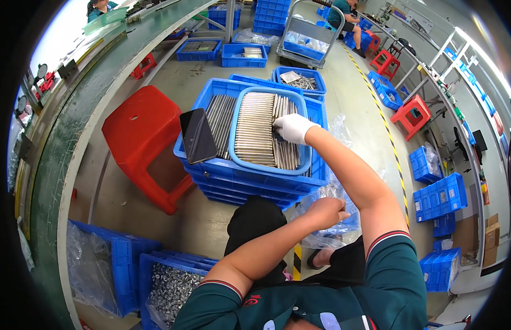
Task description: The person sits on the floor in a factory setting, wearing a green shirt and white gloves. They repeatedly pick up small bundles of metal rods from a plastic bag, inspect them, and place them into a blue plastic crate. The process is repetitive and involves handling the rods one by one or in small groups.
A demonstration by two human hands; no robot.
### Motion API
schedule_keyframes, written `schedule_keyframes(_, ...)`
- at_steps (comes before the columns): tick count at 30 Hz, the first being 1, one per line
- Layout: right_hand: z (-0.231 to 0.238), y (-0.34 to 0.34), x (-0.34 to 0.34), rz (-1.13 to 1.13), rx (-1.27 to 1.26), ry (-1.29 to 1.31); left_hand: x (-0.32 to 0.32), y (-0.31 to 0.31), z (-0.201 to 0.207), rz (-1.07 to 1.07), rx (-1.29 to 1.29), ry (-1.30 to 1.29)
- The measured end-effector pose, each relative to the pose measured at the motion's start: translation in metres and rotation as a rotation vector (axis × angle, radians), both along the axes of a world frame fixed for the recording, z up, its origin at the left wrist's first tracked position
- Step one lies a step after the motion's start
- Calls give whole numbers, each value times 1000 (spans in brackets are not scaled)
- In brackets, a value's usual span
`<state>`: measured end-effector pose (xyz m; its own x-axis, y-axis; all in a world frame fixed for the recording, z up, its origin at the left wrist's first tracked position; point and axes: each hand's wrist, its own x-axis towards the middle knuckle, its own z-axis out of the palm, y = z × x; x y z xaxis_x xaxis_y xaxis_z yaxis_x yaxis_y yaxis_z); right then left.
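My right hand [295,128], in a white glove, reaches into a light blue tray [308,159]. Its fingers are bent together over the right-hand row of thin metal rods [285,156]; whatever they grip is hidden, though something dark shows by the fingertips. A wider row of pale metal rods [254,129] fills the tray's left side. Bare and closed, my left hand [326,213] hangs low in front of my body, above clear plastic bags [321,237]; I cannot make out what its fingers hold. The tray rests on a stack of blue crates [247,184].
More rods [221,113] and a black phone [197,136] lie left of the tray. A red stool [141,124] stands beside the crates. Shiny metal parts fill a crate [146,280] at lower left. A green workbench [52,148] runs along the left; a trolley [307,33] stands behind.
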<state>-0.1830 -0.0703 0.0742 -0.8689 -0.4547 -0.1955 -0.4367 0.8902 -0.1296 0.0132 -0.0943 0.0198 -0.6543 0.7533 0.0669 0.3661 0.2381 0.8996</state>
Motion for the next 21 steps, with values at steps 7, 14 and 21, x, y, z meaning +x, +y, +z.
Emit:
schedule_keyframes(7,8,0,5,22,-101,-18,-1,-2,0,16,-28,10)
schedule_keyframes(14,39,57,24,-75,-514,453,-1,-2,-6,8,-38,36)
schedule_keyframes(21,-38,214,55,-546,-658,439,0,-1,5,-25,-57,30)
